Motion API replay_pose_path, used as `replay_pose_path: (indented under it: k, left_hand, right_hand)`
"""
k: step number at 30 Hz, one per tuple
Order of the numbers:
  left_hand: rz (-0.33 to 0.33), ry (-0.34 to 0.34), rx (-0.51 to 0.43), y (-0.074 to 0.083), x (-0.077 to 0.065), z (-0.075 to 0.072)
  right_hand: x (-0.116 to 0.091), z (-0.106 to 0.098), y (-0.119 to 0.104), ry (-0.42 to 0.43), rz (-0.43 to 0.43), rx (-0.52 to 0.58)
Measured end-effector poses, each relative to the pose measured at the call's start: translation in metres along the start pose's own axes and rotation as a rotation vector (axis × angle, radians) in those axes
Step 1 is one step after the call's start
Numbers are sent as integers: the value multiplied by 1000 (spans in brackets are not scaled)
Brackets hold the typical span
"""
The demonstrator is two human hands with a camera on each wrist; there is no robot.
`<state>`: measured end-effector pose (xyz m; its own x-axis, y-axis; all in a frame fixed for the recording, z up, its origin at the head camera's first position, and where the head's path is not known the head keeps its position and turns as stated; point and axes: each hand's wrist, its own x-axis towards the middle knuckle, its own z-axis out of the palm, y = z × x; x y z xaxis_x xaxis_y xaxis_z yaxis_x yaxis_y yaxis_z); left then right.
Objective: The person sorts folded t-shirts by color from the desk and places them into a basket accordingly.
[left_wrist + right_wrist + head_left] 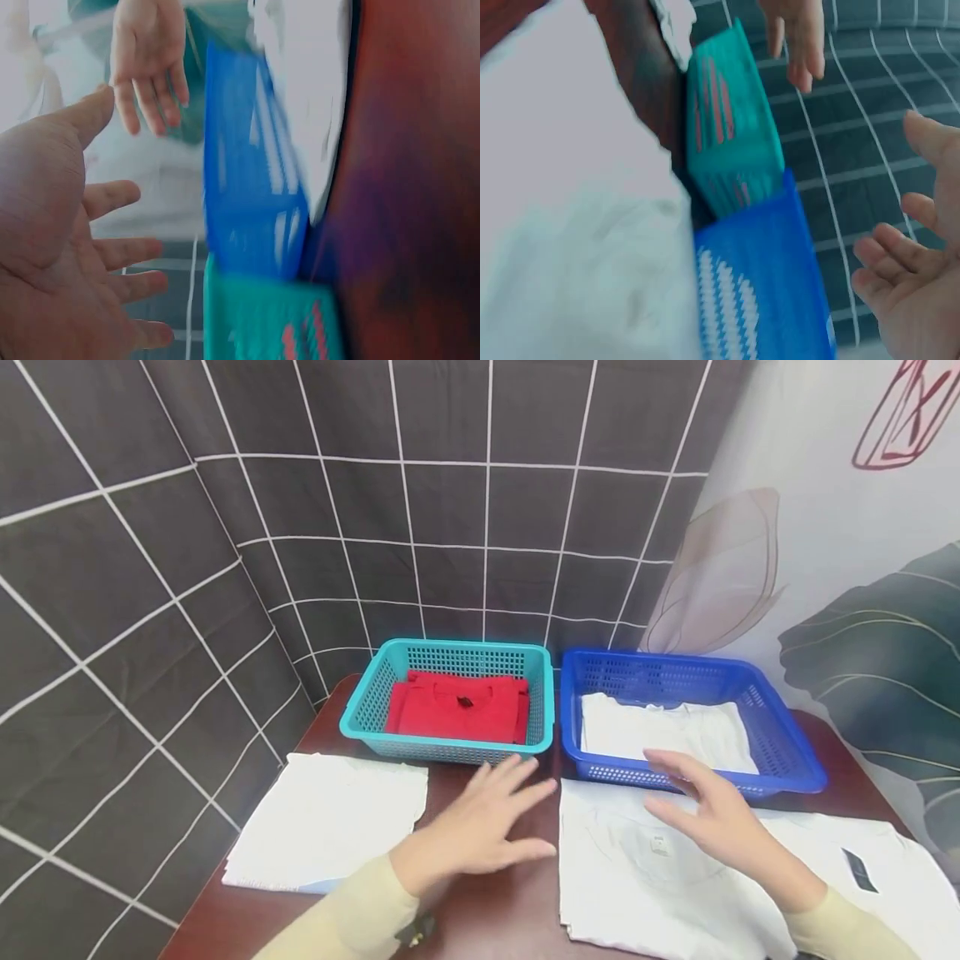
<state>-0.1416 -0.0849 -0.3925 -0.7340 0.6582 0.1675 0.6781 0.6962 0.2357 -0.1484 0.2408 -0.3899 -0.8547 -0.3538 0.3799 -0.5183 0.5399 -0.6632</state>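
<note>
Left hand [487,820] and right hand [716,822] are held apart, grip released on both. White shirt [622,885] is laid on worktop [491,914] at four o'clock. Sorting judged between grasps; edge pinch called for.

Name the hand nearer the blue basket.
Right. The right hand is by the near side of the blue basket; the left hand is farther left, in front of the teal basket.

Two baskets [450,749] [615,769], one red clothing pile [457,714], four white clothing piles [337,818] [667,731] [637,877] [900,877]
</note>
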Motion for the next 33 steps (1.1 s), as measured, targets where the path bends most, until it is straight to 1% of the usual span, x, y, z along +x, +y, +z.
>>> replay_pose_path:
  k: [2, 4, 6, 8, 9, 11, 15, 18, 21, 23, 28, 33]
  left_hand:
    - [33, -37, 34, 13, 4, 11]
    - [43, -90, 69, 23, 10, 22]
    - [36, -157, 107, 32, 16, 33]
    - [22, -226, 139, 41, 22, 43]
    - [15, -255, 152, 45, 26, 49]
    - [1, -300, 169, 53, 33, 59]
    - [-4, -330, 194, 65, 48, 79]
    - [-45, -369, 185, 69, 55, 91]
    - [-99, -404, 161, 72, 59, 99]
    - [-120, -408, 149, 72, 59, 102]
    - [-130, -390, 157, 68, 55, 106]
    - [-137, -401, 145, 60, 46, 100]
  right_hand:
    - [-16, -5, 8, 7, 31, -55]
    - [-30, -8, 16, 1, 94, -121]
    - [-43, -9, 25, -13, 164, -172]
    - [-54, -7, 34, -36, 212, -188]
    - [-58, -5, 38, -49, 218, -190]
    - [-65, 2, 48, -73, 202, -209]
    - [-74, 18, 64, -159, 186, -331]
    - [-80, 27, 71, -225, 203, -401]
    - [-84, 32, 74, -236, 201, -428]
    - [-85, 34, 74, -231, 202, -444]
    - [-84, 38, 72, -218, 195, -450]
    - [-81, 48, 63, -226, 218, -433]
